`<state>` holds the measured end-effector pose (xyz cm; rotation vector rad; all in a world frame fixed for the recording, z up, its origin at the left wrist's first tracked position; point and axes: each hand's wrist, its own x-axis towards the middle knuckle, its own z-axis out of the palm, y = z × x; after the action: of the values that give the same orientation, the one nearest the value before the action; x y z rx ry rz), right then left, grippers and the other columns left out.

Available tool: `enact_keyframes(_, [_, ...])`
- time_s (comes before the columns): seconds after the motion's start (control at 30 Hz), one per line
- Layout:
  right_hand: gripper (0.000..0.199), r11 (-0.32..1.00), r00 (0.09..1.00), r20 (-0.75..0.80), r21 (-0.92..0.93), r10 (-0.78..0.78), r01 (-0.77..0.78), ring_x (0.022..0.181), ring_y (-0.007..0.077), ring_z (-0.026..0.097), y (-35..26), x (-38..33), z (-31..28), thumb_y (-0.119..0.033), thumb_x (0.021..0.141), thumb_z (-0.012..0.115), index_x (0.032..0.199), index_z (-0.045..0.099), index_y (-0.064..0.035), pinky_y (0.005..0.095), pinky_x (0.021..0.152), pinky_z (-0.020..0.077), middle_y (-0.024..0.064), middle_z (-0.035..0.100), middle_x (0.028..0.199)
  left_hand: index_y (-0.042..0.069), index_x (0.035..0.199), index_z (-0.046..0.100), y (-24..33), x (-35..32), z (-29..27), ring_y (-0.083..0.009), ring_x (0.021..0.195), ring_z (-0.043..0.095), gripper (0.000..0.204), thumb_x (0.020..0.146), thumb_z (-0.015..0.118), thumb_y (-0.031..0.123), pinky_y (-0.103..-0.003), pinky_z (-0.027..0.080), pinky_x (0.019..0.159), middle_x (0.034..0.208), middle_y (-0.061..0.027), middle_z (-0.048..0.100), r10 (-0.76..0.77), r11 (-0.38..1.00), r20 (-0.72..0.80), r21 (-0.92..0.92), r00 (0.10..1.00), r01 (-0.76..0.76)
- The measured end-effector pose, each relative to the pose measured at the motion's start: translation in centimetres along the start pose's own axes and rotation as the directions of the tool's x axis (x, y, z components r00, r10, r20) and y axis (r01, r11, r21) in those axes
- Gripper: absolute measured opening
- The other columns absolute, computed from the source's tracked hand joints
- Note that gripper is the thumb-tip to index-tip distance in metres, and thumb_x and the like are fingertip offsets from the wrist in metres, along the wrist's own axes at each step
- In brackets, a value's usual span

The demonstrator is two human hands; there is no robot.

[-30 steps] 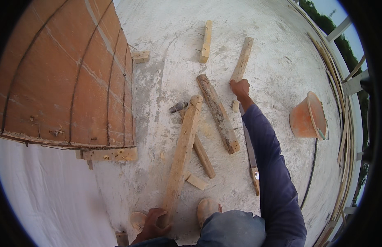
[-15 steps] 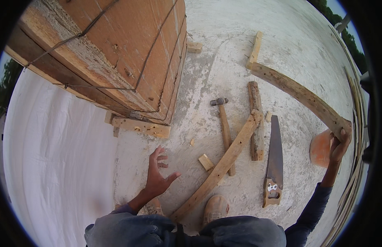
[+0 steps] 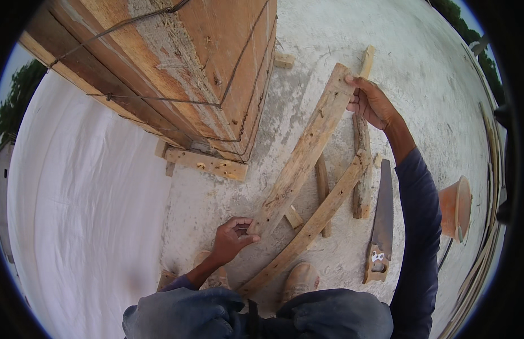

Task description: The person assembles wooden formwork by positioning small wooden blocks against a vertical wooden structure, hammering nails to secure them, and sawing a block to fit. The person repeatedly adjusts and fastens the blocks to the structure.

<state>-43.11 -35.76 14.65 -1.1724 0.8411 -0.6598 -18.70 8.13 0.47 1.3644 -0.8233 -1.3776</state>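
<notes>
My right hand (image 3: 372, 103) grips the far end of a worn wooden plank (image 3: 307, 147), thumb on its upper face. The plank slants from far right to near left above the floor. At its near end, my left hand (image 3: 235, 240) pinches the tip between thumb and fingers. Beneath it, the hammer's wooden handle (image 3: 322, 195) shows, while the head is hidden. A second plank (image 3: 315, 223) runs from my feet, its far end on a short timber (image 3: 362, 192). To the right of these lies a handsaw (image 3: 381, 217) with a wooden handle.
A tall wooden formwork box (image 3: 228, 73) tied with wire stands at far left on timber blocks (image 3: 208, 164). White sheeting (image 3: 92, 198) hangs on the left. An orange bucket (image 3: 455, 209) stands at right, near long thin strips (image 3: 488, 226). A small wood strip (image 3: 368, 59) lies beyond my right hand.
My right hand has swung the plank's held end from the right to the far middle. My left hand, open before, now closes on the near end. The view has shifted slightly.
</notes>
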Motion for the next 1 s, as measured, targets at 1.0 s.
enact_keyframes(1.0, [0.05, 0.916, 0.994, 0.045, -0.384, -0.104, 0.114, 0.096, 0.0158, 0.064, 21.6, 1.3, 15.1, -0.014, 0.108, 0.062, 0.156, 0.051, -0.0037, 0.0308, 0.083, 0.057, 0.0099, 0.05, 0.127, -0.002, 0.114, 0.071, -2.0, 8.9, -0.4, -0.0218, 0.098, 0.073, 0.026, 0.09, 0.079, -0.005, -0.032, 0.061, 0.083, 0.114, -0.0155, 0.07, 0.525, 0.81, -0.354, 0.487, 0.774, -0.327])
